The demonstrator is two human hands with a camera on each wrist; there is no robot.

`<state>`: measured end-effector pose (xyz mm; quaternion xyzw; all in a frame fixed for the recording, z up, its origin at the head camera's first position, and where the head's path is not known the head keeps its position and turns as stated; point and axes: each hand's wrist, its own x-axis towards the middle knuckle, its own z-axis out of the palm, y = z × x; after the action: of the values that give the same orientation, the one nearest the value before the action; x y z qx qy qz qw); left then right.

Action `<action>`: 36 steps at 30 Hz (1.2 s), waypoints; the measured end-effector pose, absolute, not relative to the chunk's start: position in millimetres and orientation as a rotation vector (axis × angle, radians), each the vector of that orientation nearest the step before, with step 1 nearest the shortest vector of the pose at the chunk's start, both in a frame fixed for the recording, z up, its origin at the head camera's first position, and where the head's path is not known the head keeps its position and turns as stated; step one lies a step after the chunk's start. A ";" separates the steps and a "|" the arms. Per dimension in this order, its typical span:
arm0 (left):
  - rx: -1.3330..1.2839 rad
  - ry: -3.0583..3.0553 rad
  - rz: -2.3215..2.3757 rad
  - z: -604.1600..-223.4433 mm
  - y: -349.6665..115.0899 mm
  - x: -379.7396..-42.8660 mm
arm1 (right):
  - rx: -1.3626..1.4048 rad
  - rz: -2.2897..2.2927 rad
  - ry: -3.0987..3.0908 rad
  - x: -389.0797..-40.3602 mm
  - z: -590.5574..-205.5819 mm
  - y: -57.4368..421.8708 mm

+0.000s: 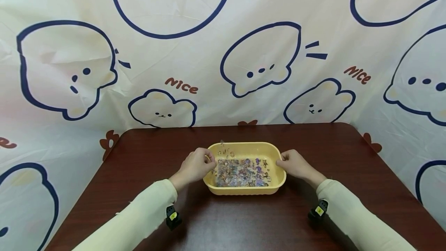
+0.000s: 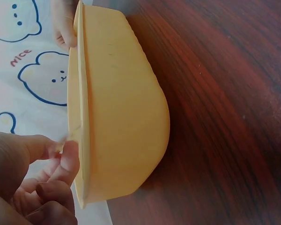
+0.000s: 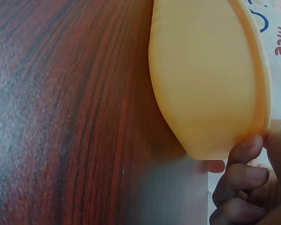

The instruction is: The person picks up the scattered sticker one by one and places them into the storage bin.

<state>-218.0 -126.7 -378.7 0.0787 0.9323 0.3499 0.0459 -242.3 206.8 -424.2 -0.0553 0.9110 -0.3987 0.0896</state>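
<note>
A yellow plastic basin stands on the table, with many small printed, partly see-through pieces spread over its bottom. A few of them lie against its back left inner wall. My left hand is at the basin's left end. In the left wrist view, the thumb and forefinger of that hand pinch a small pale piece by the rim; its print is too blurred to read. My right hand grips the right end of the rim, thumb on top and fingers underneath, as the right wrist view shows.
The dark brown wooden table reaches back to a white cloth printed with blue cartoon outlines, which also hangs at both sides. Each sleeved wrist wears a small black camera.
</note>
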 end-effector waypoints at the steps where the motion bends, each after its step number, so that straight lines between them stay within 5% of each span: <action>1: 0.239 2.849 1.068 -379.1 -126.3 -218.1 | -0.174 -1.185 2.711 -242.4 -424.2 206.8; 36: 0.236 2.950 0.941 -385.6 -116.9 -213.7 | -0.166 -1.204 2.709 -240.9 -424.6 205.0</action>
<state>-213.7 -116.9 -385.6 0.0759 0.9498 0.3029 0.0180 -240.9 205.0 -424.6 -0.0558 0.9091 -0.4039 0.0859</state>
